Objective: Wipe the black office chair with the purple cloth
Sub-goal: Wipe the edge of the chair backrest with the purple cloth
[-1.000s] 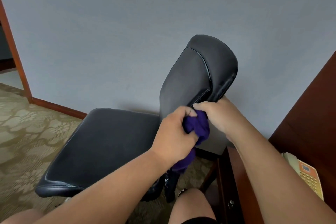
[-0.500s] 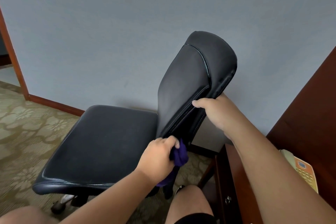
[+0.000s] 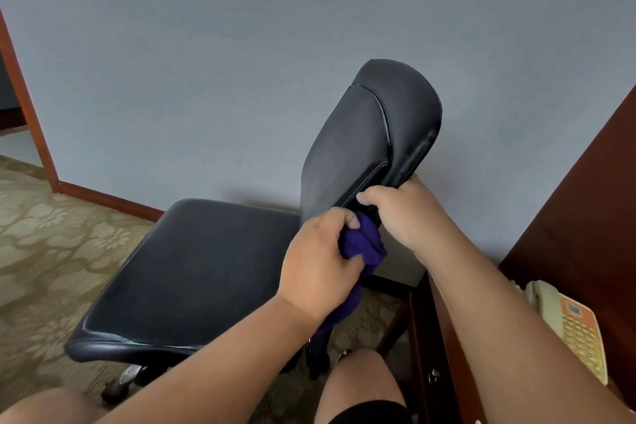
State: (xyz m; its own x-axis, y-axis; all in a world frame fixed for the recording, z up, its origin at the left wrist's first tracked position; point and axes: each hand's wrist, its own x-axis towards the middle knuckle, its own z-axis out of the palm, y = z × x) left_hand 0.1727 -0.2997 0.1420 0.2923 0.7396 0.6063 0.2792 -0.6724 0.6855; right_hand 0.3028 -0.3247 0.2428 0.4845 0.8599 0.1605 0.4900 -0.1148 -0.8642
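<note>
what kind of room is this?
Probably a hotel room or small office: a black office chair, a corded desk phone on a dark wood desk, and patterned carpet.

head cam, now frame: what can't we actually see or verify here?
- Contact of the purple cloth with the backrest: hidden in the head view by the left hand and right hand.
- Chair base and casters: mostly hidden under the seat and the forearm.
- Telephone keypad labels: too small to read.
- Back face of the backrest: turned away from the camera.
</note>
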